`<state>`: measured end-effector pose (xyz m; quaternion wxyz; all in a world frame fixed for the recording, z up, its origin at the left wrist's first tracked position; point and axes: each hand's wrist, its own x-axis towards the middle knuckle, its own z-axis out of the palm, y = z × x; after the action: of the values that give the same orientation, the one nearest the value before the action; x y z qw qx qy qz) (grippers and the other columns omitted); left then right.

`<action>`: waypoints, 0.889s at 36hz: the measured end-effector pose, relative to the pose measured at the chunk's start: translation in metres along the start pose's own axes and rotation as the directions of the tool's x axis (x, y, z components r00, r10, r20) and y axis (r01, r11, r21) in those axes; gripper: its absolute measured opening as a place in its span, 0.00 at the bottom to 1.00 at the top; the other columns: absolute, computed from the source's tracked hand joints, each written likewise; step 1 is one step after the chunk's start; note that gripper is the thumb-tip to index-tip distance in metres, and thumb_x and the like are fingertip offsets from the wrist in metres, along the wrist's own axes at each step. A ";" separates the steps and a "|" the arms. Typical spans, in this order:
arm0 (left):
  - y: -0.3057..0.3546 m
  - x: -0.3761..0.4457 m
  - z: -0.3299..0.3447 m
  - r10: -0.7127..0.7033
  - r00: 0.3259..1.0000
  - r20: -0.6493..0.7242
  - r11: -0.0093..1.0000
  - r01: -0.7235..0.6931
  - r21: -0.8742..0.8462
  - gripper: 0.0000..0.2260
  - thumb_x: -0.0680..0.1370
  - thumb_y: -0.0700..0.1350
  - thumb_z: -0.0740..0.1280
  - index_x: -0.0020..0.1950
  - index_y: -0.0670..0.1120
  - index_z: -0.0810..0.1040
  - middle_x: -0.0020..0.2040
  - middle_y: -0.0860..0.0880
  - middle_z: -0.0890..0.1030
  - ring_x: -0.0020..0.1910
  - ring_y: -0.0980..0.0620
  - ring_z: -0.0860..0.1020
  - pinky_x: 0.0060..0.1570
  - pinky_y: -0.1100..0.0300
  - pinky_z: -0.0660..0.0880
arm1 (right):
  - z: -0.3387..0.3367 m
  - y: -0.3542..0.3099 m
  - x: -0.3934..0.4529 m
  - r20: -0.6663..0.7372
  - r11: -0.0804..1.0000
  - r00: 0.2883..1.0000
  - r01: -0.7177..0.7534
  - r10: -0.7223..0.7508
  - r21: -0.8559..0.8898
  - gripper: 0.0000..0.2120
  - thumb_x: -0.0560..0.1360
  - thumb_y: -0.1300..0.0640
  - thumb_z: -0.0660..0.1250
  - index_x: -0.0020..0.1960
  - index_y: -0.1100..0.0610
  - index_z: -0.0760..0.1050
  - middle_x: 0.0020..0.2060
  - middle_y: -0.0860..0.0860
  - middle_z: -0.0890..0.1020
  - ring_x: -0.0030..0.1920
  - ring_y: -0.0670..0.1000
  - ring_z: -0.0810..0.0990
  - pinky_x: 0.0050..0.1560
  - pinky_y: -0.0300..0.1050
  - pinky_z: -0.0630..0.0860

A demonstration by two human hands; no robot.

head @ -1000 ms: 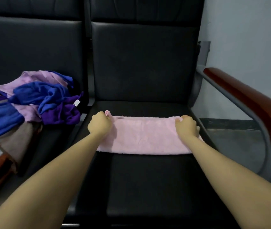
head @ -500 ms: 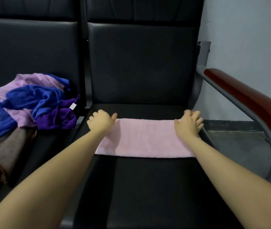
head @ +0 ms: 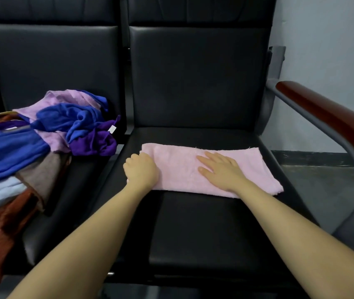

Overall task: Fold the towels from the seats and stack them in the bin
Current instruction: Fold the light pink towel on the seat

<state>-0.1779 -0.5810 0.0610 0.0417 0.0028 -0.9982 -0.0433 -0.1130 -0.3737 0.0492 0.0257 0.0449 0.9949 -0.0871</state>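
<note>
left hand [head: 141,169]: curled, maybe gripping | right hand [head: 219,169]: flat, fingers spread

Left hand [head: 142,170] covers the pink towel's [head: 179,167] near-left corner; its fingertips curl out of sight, so grip unclear. Right hand [head: 220,169] hides a patch of the towel's middle. Heap of towels [head: 42,134] runs off the left edge. Wooden armrest [head: 327,119] is cut off at right. Both forearms leave the frame at the bottom.
</note>
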 end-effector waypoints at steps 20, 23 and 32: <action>0.015 -0.036 -0.058 0.197 0.963 -0.186 0.688 -0.271 -0.674 0.17 0.80 0.46 0.56 0.31 0.46 0.65 0.31 0.50 0.70 0.32 0.51 0.70 0.28 0.59 0.60 | -0.007 -0.039 -0.028 -0.107 0.882 0.992 -0.002 0.059 0.470 0.19 0.80 0.50 0.58 0.70 0.49 0.68 0.71 0.49 0.66 0.71 0.52 0.65 0.71 0.53 0.62; 0.036 -0.045 -0.061 0.266 0.944 -0.194 0.629 -0.322 -0.708 0.17 0.81 0.50 0.55 0.34 0.46 0.69 0.32 0.49 0.74 0.34 0.50 0.73 0.30 0.59 0.64 | -0.025 -0.015 -0.036 -0.190 0.911 0.963 -0.101 0.190 0.399 0.15 0.80 0.52 0.58 0.65 0.51 0.73 0.64 0.51 0.72 0.64 0.53 0.70 0.65 0.50 0.65; 0.124 -0.088 -0.052 0.511 0.856 0.077 0.608 -0.297 -0.737 0.24 0.79 0.61 0.57 0.41 0.41 0.78 0.37 0.47 0.81 0.38 0.50 0.80 0.40 0.58 0.75 | -0.049 0.047 -0.065 -0.163 0.751 0.844 -0.347 0.512 0.561 0.20 0.82 0.49 0.51 0.57 0.58 0.78 0.55 0.56 0.80 0.59 0.58 0.75 0.65 0.55 0.67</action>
<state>-0.0865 -0.4616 0.1165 -0.0931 -0.2471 -0.8739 -0.4081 -0.0460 -0.3243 0.0936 -0.1222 0.2933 0.8885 -0.3312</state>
